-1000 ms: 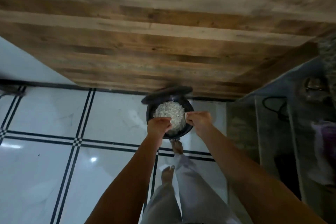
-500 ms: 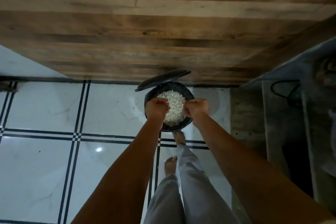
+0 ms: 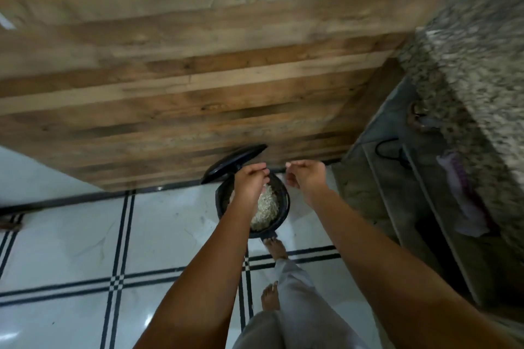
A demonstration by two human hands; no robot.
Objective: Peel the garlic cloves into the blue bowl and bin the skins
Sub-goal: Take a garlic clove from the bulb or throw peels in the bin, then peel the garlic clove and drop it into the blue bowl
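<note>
A black round pedal bin (image 3: 284, 214) stands on the floor against a wooden wall, its lid (image 3: 235, 160) tipped up. Pale garlic skins (image 3: 266, 207) fill it. My left hand (image 3: 251, 182) hovers over the bin's far side, palm down, fingers pointing right. Just right of the rim, my right hand (image 3: 306, 176) hangs with loosely curled fingers. I see nothing held in either hand. A bare foot (image 3: 274, 246) is at the bin's near edge, where the pedal sits. No blue bowl or garlic cloves are in view.
White floor tiles (image 3: 158, 235) with black stripe lines spread to the left and front. A speckled stone counter (image 3: 482, 65) juts out at the right, with dark shelves (image 3: 411, 207) and a cloth (image 3: 465, 201) beneath it. The wooden plank wall (image 3: 198, 79) rises behind the bin.
My hands were close together over the skins; they have moved apart and lifted toward the bin's far rim. The view has swung, bringing the stone counter in at the right.
</note>
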